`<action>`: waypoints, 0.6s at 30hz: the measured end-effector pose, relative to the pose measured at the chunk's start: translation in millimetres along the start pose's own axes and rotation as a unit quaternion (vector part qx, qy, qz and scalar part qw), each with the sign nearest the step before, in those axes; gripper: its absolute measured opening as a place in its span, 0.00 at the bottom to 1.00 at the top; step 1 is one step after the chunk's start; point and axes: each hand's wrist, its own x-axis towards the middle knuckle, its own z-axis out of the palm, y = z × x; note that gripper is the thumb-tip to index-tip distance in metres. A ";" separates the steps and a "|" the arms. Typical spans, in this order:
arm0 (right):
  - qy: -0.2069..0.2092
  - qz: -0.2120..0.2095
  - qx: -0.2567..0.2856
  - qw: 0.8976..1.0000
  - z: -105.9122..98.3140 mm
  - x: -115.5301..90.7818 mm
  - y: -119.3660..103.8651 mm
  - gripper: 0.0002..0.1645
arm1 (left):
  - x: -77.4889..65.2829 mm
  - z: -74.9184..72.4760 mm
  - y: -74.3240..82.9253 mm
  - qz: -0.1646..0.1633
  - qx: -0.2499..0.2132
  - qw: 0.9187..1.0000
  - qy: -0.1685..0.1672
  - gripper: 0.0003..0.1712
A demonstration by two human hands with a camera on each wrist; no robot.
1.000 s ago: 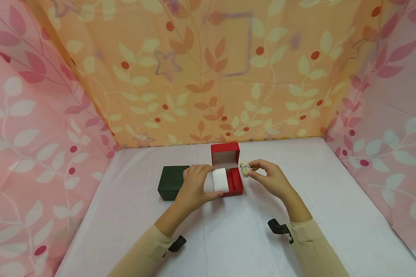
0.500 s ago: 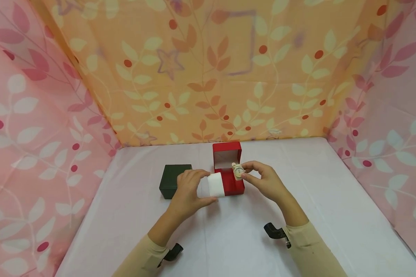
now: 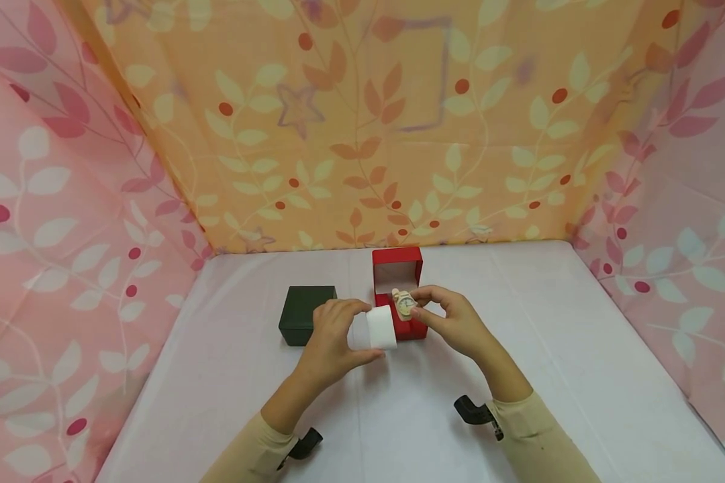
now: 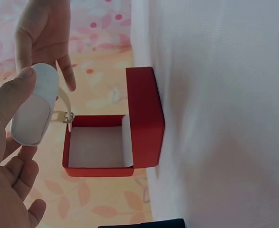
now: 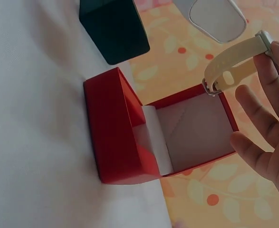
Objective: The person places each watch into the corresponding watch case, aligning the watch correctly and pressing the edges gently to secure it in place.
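Note:
My left hand point(image 3: 332, 339) grips a white watch cushion point(image 3: 381, 328) between thumb and fingers, raised in front of the red watch box point(image 3: 397, 255). In the left wrist view the cushion point(image 4: 34, 107) shows its flat oval end. Between thumb and fingers of my right hand point(image 3: 456, 318) is a cream wristwatch point(image 3: 405, 305), dial facing up, just right of the cushion. Its strap point(image 5: 239, 52) forms a buckled loop in the right wrist view. The red box stands with its lid up, and its base point(image 5: 122, 133) is partly hidden behind the watch and hand in the head view.
A closed dark green box point(image 3: 305, 312) stands left of the red one, partly behind my left hand. Both are on a white-covered table point(image 3: 217, 376). Floral cloth point(image 3: 362, 134) hangs at the back, with pink cloth along both sides.
My left hand has lifted the cushion out of the red box and toward me. My right hand has carried the watch leftward, from beside the box to close by the cushion.

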 end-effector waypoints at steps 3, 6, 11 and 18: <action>-0.005 0.002 0.006 1.000 1.5 -1.5 -5.1 0.14 | -1.5 -0.8 0.6 0.009 -0.001 1.000 0.003 0.48; -0.010 0.000 0.013 1.000 2.8 -2.2 -9.3 0.14 | -2.0 -1.0 0.9 0.018 0.003 1.000 0.005 0.48; -0.022 -0.004 0.023 0.999 5.3 -2.2 -11.9 0.15 | -1.2 1.2 1.1 0.025 0.011 1.000 0.003 0.48; -0.035 0.004 0.022 0.999 9.8 -2.8 -11.4 0.13 | -2.7 4.1 1.0 0.026 0.005 1.000 0.005 0.46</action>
